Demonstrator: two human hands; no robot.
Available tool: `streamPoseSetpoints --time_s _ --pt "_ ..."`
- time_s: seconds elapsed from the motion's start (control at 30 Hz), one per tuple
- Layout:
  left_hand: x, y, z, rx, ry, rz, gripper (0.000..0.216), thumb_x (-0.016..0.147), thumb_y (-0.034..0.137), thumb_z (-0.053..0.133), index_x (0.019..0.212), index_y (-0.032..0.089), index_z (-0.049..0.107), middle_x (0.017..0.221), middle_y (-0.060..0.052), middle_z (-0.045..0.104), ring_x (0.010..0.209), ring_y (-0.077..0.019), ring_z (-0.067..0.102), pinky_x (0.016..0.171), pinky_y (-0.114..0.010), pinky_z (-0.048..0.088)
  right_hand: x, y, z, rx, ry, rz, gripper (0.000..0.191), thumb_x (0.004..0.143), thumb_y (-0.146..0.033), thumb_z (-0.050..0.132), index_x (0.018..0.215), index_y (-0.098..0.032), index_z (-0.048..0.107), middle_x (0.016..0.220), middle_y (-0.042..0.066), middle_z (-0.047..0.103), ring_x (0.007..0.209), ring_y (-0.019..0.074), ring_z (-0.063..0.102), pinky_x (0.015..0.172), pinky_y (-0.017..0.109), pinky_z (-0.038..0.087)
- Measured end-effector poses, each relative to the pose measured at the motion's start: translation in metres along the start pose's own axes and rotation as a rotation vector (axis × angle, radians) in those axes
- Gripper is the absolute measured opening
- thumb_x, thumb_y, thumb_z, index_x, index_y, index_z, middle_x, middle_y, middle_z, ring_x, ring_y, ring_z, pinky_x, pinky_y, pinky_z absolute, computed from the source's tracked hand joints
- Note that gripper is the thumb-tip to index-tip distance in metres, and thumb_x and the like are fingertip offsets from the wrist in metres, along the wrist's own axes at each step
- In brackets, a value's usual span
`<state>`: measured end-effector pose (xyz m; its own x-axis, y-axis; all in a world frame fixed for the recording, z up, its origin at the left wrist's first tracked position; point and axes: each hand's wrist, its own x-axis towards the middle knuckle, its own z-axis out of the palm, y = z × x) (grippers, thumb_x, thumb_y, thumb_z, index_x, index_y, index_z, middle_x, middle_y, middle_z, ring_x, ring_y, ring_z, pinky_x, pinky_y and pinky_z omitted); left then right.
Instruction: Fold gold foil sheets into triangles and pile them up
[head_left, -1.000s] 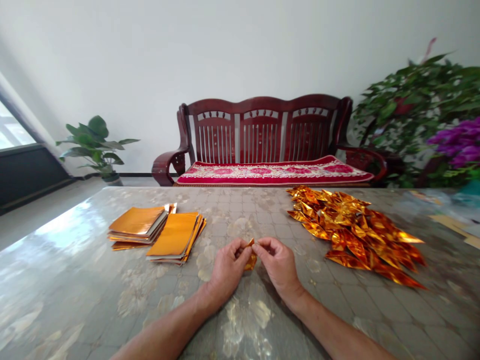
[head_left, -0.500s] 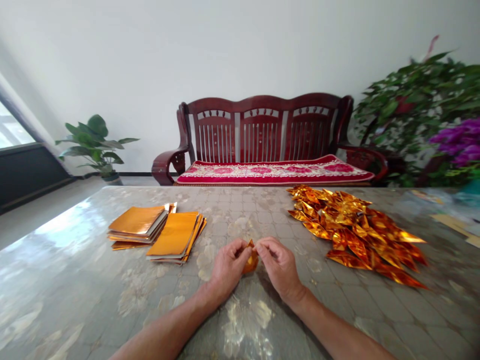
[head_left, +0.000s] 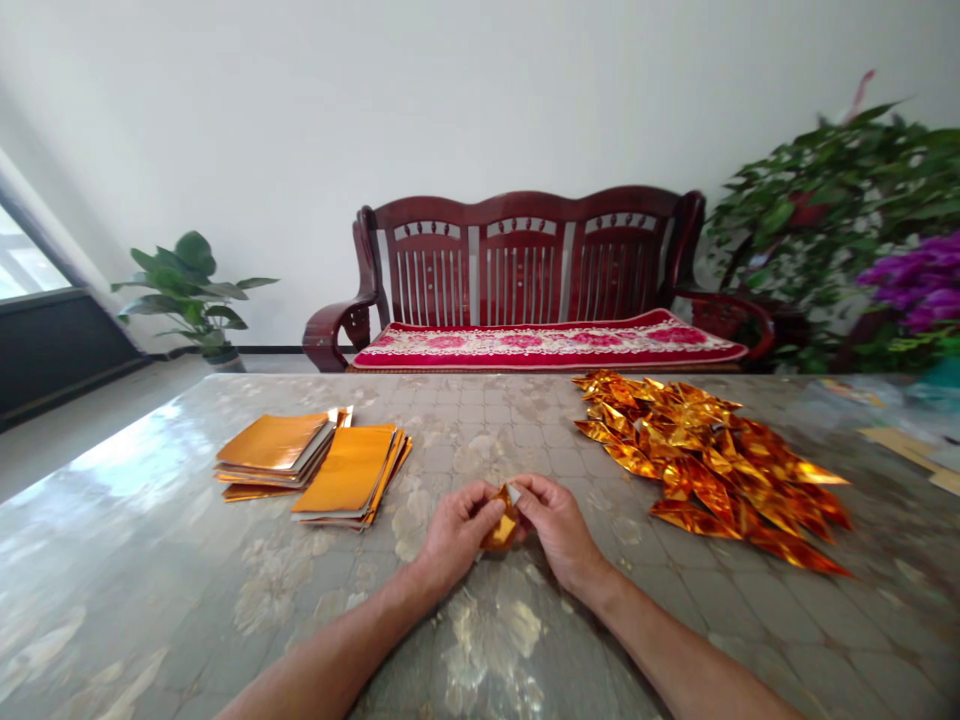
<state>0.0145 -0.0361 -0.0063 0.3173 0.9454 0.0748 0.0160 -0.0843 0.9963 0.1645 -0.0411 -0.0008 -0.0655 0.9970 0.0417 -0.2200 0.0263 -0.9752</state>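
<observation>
Between my two hands, a little above the table, is a small sheet of gold foil paper [head_left: 501, 532], partly folded, with a pale corner of its back showing near the top. My left hand [head_left: 459, 525] pinches its left side between thumb and fingers. On the other side, my right hand [head_left: 555, 520] is closed on the pale corner, thumb against the fingers. The fingers cover much of the paper, so its full shape is hidden.
Two stacks of flat gold paper [head_left: 349, 470] lie to the left on the patterned table [head_left: 300, 620]. A heap of folded gold foil pieces [head_left: 712, 460] spreads at the right. Clear plastic wrapping [head_left: 847, 400] sits at the far right. A wooden bench [head_left: 517, 270] stands behind.
My right hand has shifted slightly at the paper's upper edge. More of the gold paper and its pale corner now shows between the hands. The stacks and heap stay put.
</observation>
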Motion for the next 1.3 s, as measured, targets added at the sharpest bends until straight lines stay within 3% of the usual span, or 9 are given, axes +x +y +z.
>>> streamPoseSetpoints --time_s 0.27,0.43,0.57,0.73,0.87,1.1,1.3 --pt "0.003 -0.006 -0.005 0.054 -0.003 0.001 0.041 0.083 0.056 0.059 0.072 0.016 0.054 0.055 0.007 0.042 0.05 -0.0073 0.034 0.049 -0.02 0.028 0.003 0.001 -0.004 -0.16 -0.003 -0.019 0.033 0.075 -0.049 0.071 0.078 -0.016 0.073 0.061 -0.002 0.06 0.046 0.0096 0.048 0.043 0.022 0.038" --pt "0.003 -0.004 -0.007 0.307 0.022 0.088 0.033 0.088 0.042 0.055 0.07 0.015 0.06 0.06 0.004 0.049 0.058 -0.0097 0.042 0.054 -0.021 0.03 0.003 0.001 -0.006 -0.361 0.021 -0.167 0.022 0.076 -0.039 0.066 0.074 -0.018 0.07 0.062 -0.001 0.062 0.053 0.0126 0.052 0.05 0.024 0.042" --pt "0.006 -0.001 -0.003 0.395 0.054 0.061 0.03 0.089 0.037 0.055 0.071 0.015 0.064 0.063 0.002 0.057 0.062 -0.0118 0.05 0.057 -0.021 0.034 0.005 0.001 -0.008 -0.478 0.06 -0.262 0.02 0.079 -0.036 0.064 0.069 -0.019 0.064 0.059 -0.002 0.058 0.055 0.0132 0.052 0.053 0.024 0.043" --pt "0.002 0.005 -0.007 0.319 0.117 0.138 0.037 0.097 0.039 0.043 0.104 0.017 0.072 0.089 -0.004 0.073 0.082 -0.0178 0.063 0.074 -0.027 0.048 0.014 0.007 -0.016 -0.265 0.229 -0.21 0.028 0.079 -0.048 0.065 0.075 -0.02 0.059 0.059 -0.002 0.059 0.052 0.0142 0.054 0.049 0.025 0.047" --pt "-0.004 0.004 -0.02 0.291 0.169 0.207 0.041 0.099 0.039 0.04 0.117 0.017 0.069 0.089 -0.005 0.075 0.077 -0.0163 0.064 0.075 -0.028 0.051 0.019 0.011 -0.022 -0.122 0.328 -0.189 0.035 0.076 -0.054 0.069 0.077 -0.02 0.059 0.059 -0.003 0.059 0.049 0.0133 0.053 0.045 0.024 0.046" --pt "-0.001 -0.004 -0.031 0.364 0.063 0.438 0.029 0.093 0.021 0.05 0.111 0.02 0.074 0.085 -0.003 0.074 0.07 -0.0121 0.064 0.071 -0.024 0.052 0.017 0.012 -0.019 -0.072 0.3 -0.149 0.037 0.075 -0.055 0.071 0.077 -0.02 0.06 0.056 -0.004 0.057 0.048 0.0121 0.05 0.045 0.023 0.042" --pt "0.001 -0.001 -0.036 0.429 -0.053 0.534 0.041 0.083 0.006 0.046 0.107 0.022 0.075 0.092 -0.004 0.075 0.086 -0.015 0.068 0.08 -0.026 0.053 0.014 0.011 -0.015 -0.09 0.267 -0.108 0.04 0.074 -0.058 0.072 0.073 -0.02 0.06 0.052 -0.005 0.055 0.045 0.012 0.048 0.044 0.023 0.04"
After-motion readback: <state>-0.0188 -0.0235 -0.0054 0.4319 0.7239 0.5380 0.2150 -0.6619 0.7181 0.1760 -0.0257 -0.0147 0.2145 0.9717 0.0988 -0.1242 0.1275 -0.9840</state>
